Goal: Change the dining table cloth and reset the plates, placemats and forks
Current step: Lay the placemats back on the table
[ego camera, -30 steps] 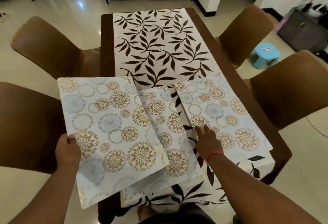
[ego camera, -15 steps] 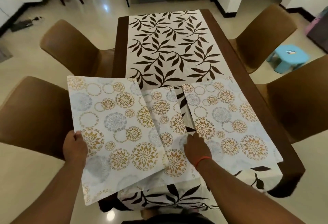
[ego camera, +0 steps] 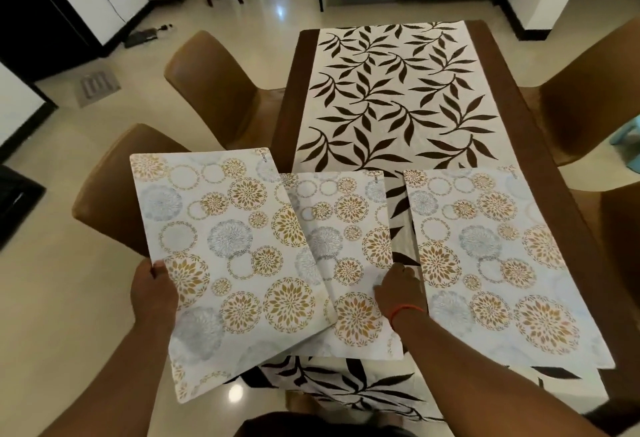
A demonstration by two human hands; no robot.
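The left placemat (ego camera: 221,263) hangs mostly off the near left corner of the surface (ego camera: 294,97), held up only by the left hand (ego camera: 152,293), which grips its left edge with the thumb on top. If that grip loosens, the mat will likely tip and slide to the floor, since little of it is supported. It also overlaps the middle placemat (ego camera: 353,249), so moving either one could drag the other askew. The right hand (ego camera: 398,286) rests on the middle mat's right edge, fingers bent down onto it; whether they pinch the edge or merely press is hard to tell from this angle. A push there could ruck the leaf-patterned cloth (ego camera: 398,90) beneath, which lies as a white strip with dark leaves down the middle and drapes over the near end.

All three mats are flat, stiff-looking white rectangles printed with gold and grey-blue flower circles. The right placemat (ego camera: 502,263) lies flat near the right edge, just apart from the middle one, with a strip of cloth showing between them. No plates or forks are in view.
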